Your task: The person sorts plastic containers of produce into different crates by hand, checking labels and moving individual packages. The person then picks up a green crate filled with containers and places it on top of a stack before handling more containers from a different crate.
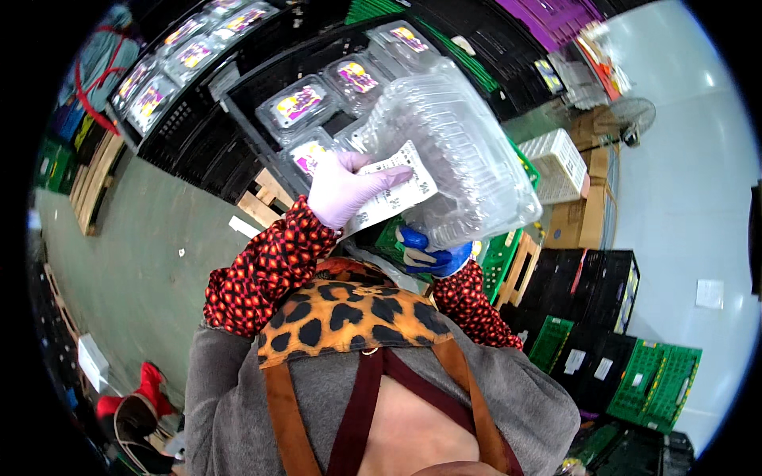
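Note:
My left hand (343, 192), in a pale lilac glove, pinches a white sheet of printed labels (406, 190) between thumb and fingers. Behind the sheet leans a long stack of nested clear plastic punnets (476, 151). At the stack's near end my right hand (441, 255), in a blue glove, has its fingers curled against the plastic; the stack hides part of its grip. Clear lidded punnets (297, 107) with purple and yellow labels lie in a black crate (252, 119) just beyond my left hand.
Another black crate (151, 141) of labelled punnets stands at the far left. Green crates (498, 262) on a wooden pallet (522, 268) are close on the right. Black crates (591, 289), a white basket (553, 165) and a fan (631, 119) stand along the right wall.

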